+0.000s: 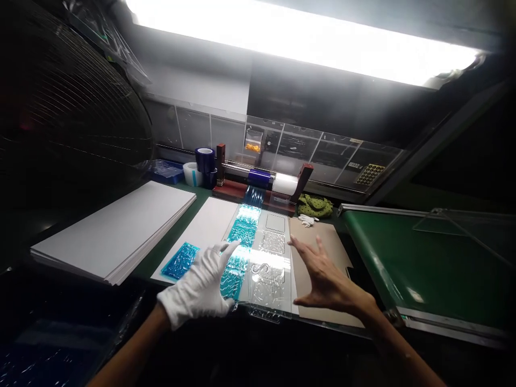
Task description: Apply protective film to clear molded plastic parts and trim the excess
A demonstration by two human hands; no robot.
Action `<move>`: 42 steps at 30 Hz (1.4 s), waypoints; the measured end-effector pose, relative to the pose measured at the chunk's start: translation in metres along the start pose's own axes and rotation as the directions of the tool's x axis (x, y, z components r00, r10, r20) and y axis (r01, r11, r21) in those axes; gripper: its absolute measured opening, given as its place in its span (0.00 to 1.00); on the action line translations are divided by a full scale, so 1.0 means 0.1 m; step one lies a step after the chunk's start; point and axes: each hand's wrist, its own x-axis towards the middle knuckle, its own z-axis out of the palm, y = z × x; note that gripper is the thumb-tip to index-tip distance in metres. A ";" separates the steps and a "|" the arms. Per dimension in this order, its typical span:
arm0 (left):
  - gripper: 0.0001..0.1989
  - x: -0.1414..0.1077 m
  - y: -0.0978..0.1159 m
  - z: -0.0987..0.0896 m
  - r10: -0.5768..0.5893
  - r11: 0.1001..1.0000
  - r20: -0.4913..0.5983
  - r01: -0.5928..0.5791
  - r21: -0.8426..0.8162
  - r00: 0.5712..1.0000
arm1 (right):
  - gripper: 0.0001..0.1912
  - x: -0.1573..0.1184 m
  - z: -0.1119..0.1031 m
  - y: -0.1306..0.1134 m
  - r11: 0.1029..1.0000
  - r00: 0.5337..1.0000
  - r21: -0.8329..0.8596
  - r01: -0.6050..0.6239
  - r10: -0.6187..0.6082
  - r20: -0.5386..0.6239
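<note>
My left hand (203,282), in a white glove, is over the left edge of a strip of blue film (242,234), its thumb and fingers spread apart. The strip runs toward me from a blue roll (259,177) on a rod. Beside it lies clear film (274,242) with rounded rectangular outlines under it. My bare right hand (322,274) is just right of this clear film, fingers apart and holding nothing. A separate blue film piece (180,262) lies left of my gloved hand on white sheet (209,217). Whether my left fingertips touch the film, I cannot tell.
A stack of white sheets (121,226) is at left, near a large fan (80,102). Tape rolls (193,174) stand behind. Brown cardboard (322,242) lies at right, with a green dotted cloth (315,205) behind it. Farther right is a green conveyor belt (419,258).
</note>
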 end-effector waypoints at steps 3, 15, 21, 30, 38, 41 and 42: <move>0.51 0.15 0.11 -0.11 -0.090 0.927 0.008 0.081 0.365 0.996 | 0.69 -0.01 -0.15 -0.07 0.978 0.996 -0.207 -0.026 0.007 -0.092; 0.54 0.55 0.28 0.94 -0.511 0.842 -0.030 0.494 -0.219 0.859 | 0.67 -0.36 0.66 1.33 0.844 0.919 0.377 -0.383 0.388 0.065; 0.48 0.60 0.39 1.56 -0.676 0.702 -0.037 0.628 -0.335 0.736 | 0.64 -0.03 1.45 2.39 0.687 0.695 0.158 -0.709 0.719 -0.005; 0.45 0.29 0.38 1.71 -0.667 0.211 0.326 0.589 -0.780 0.670 | 0.48 -0.13 1.77 2.76 0.652 0.661 0.109 -0.750 0.744 0.097; 0.49 0.24 0.43 1.31 -0.521 0.143 0.366 0.501 -0.853 0.771 | 0.02 -1.04 1.74 2.03 0.629 0.638 0.112 -0.769 0.743 0.202; 0.50 0.22 0.40 1.13 -0.359 0.389 0.256 0.393 -0.833 0.897 | 0.07 -1.07 1.78 1.80 0.624 0.651 0.187 -0.758 0.737 0.180; 0.50 0.21 0.39 1.05 -0.289 0.500 0.223 0.345 -0.794 0.931 | 0.09 -1.03 1.75 1.71 0.630 0.665 0.218 -0.746 0.726 0.177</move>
